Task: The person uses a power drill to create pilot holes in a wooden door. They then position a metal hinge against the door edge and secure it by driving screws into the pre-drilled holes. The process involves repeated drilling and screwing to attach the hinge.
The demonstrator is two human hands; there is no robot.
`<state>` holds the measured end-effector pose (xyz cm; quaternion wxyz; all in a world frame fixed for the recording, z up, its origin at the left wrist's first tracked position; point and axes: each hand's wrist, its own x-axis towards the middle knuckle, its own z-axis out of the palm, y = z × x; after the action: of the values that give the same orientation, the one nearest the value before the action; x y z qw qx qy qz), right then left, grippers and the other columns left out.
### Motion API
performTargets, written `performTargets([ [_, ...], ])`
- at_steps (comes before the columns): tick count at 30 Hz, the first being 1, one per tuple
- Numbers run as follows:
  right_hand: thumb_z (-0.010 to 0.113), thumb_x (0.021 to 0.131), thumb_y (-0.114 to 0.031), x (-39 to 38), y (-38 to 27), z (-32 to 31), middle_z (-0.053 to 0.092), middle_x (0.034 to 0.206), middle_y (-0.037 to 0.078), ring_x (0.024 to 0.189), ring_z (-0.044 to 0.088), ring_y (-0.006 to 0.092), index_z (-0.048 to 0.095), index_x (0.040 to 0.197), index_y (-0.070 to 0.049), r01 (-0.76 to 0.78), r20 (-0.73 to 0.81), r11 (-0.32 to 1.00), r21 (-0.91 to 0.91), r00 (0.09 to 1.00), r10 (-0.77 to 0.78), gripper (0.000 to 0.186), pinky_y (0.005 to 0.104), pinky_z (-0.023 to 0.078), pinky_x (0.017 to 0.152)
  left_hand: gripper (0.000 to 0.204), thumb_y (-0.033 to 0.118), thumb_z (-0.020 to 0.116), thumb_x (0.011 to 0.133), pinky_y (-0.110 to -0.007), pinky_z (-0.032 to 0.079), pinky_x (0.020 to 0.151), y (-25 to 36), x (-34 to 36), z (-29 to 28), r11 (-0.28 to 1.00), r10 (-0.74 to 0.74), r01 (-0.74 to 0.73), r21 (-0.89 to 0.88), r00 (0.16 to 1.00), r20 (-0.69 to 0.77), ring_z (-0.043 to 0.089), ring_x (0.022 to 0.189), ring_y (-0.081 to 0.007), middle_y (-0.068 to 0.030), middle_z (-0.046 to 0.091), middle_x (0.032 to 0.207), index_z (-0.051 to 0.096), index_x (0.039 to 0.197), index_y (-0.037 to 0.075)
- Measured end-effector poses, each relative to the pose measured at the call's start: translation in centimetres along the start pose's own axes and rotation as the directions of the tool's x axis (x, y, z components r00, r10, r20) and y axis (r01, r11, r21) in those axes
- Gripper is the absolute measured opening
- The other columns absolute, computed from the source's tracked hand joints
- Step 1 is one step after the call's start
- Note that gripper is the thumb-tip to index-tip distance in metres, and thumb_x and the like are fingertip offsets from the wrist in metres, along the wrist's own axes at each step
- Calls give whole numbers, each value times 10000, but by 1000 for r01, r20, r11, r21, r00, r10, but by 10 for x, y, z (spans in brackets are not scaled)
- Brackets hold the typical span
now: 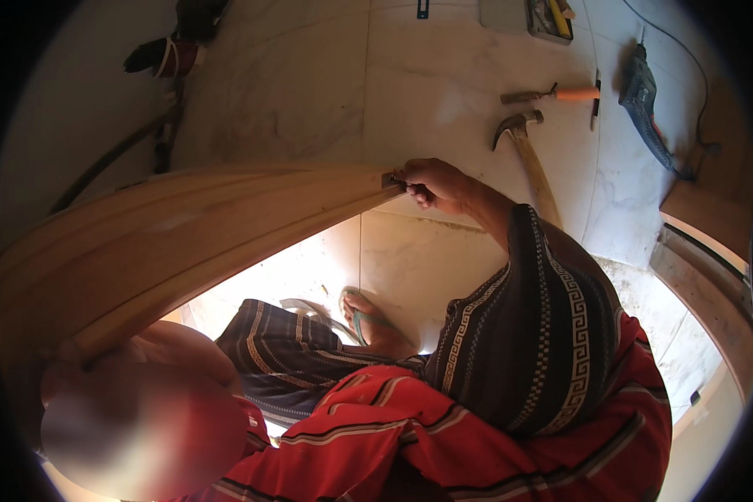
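A long wooden door panel [184, 213] stretches from the left side toward the middle, its end corner near my right hand [433, 184]. That hand is closed in a pinch against the end edge of the panel, beside a small dark recess or plate [388, 180]. What its fingers hold, if anything, is too small to make out. At the lower left my left arm [184, 347] bends up against the near side of the panel. The fingers of my left hand are hidden in shadow and blur there.
On the tiled floor [443, 50] lie a claw hammer [531, 163], an orange-handled chisel [560, 95] and a corded power drill [640, 96]. A tool tin [550, 21] sits farther back. Wooden framing [703, 259] stands at right. My sandaled foot [364, 316] is beneath the panel.
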<state>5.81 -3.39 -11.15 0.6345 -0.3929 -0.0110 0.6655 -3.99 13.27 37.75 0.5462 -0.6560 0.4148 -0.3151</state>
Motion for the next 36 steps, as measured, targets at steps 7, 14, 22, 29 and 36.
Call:
performTargets([
  [7, 626, 1032, -197, -4, -17, -11, 563, 794, 43, 647, 514, 144, 583, 814, -68, 58, 34, 850, -523, 998, -47, 257, 340, 438, 573, 310, 307, 517, 1102, -294, 382, 698, -2, 2, 0, 1000, -3, 3, 8, 1000, 7, 454, 693, -92, 59, 385, 757, 578, 1333, 109],
  [14, 650, 895, -119, 26, 9, -19, 727, 984, 155, 936, 727, 328, 745, 975, 1, 374, 452, -255, -892, 765, -459, 173, 439, 627, 818, 309, 293, 516, 1107, -288, 382, 693, -4, 4, 5, 1000, 18, -18, -1, 1000, -10, 451, 690, -89, 60, 380, 756, 578, 1347, 108],
  [22, 639, 893, -30, 15, -6, 11, 726, 1049, 163, 1019, 708, 312, 748, 964, -21, 191, 250, -240, -952, 936, -247, 130, 438, 604, 855, 309, 276, 515, 1113, -282, 382, 688, -1, 8, 9, 999, 42, -43, -19, 998, -46, 449, 687, -86, 62, 375, 754, 578, 1363, 107],
  [29, 689, 890, -54, 24, -16, -16, 723, 981, 97, 957, 690, 247, 736, 987, -13, 117, 125, 235, -965, 992, 19, 116, 384, 595, 816, 309, 262, 515, 1118, -276, 382, 683, 1, 12, 20, 997, 60, -64, -48, 994, -88, 447, 685, -84, 64, 371, 753, 578, 1377, 106],
  [36, 802, 934, -234, 8, -26, -40, 740, 950, 101, 766, 668, 184, 729, 997, -19, 369, 205, 565, -738, 920, -335, 236, 365, 550, 665, 287, 235, 517, 1120, -269, 372, 663, -15, 11, 7, 985, 170, -168, -42, 985, 34, 431, 654, -79, 66, 370, 736, 585, 1347, 75],
])
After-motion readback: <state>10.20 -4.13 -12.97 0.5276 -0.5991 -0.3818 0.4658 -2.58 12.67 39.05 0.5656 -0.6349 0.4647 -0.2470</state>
